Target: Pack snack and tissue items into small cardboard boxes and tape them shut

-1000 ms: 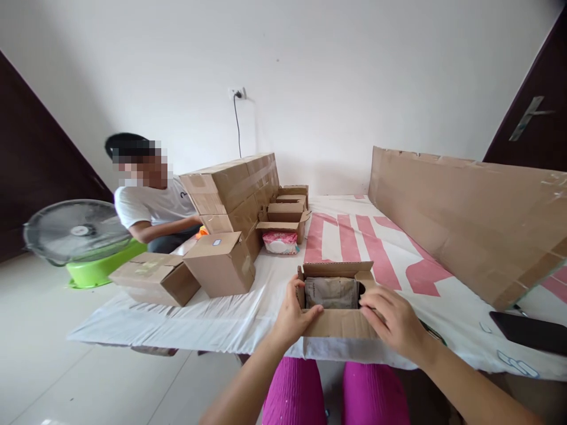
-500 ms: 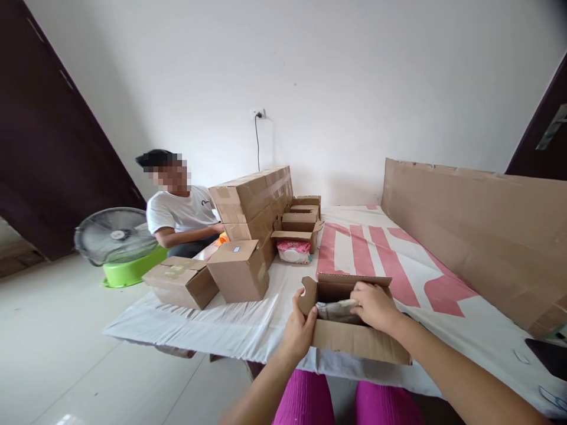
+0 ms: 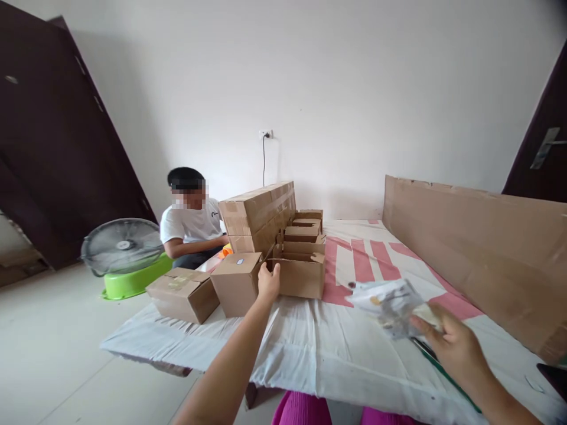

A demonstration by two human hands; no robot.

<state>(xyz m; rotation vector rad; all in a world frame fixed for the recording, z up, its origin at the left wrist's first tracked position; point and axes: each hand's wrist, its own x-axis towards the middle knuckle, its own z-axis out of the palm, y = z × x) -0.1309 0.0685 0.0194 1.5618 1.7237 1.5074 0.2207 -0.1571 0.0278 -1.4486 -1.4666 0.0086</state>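
Observation:
My left hand (image 3: 269,283) grips the left side of an open cardboard box (image 3: 299,279), which stands at the near end of a row of open boxes. A closed box (image 3: 237,283) with a small label is just left of that hand. Off to the right, my right hand (image 3: 458,339) is closed on a clear plastic packet (image 3: 390,307), blurred by motion, held above the cloth. Its contents cannot be made out. Under the packet and right hand lies a long, thin dark-green object (image 3: 447,375), partly covered.
Taped cartons (image 3: 259,209) are stacked behind the open boxes (image 3: 305,233). Another closed box (image 3: 181,293) sits at the left table edge. A cardboard panel (image 3: 478,254) stands on the right. A person (image 3: 190,227) sits beyond the boxes, beside a fan (image 3: 121,245) and green tub (image 3: 133,283).
The open box has moved from the near edge forward and left into the row, hiding the pink packet there. My right hand has lifted the plastic packet out and carried it right.

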